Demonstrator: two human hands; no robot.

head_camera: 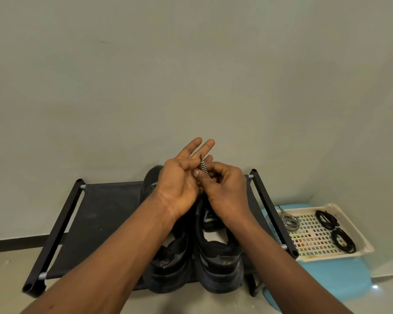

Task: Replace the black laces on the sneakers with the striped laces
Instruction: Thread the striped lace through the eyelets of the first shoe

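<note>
1. Both hands are up over the shoe rack (104,211), directly above the sneakers (218,259), which stand side by side on its fabric shelf.
2. Right hand (225,191): fingers curled in tight, pinching the striped lace (202,166) just below its tip!
3. Left hand (179,184): palm up, fingers fanned out straight, thumb in against that lace. Whether it truly pinches, I can't tell.
4. Off the rack's right end, a tray (361,243) on a blue stool (327,275) holds a second striped lace (289,219) and two coils of black laces (327,219).
</note>
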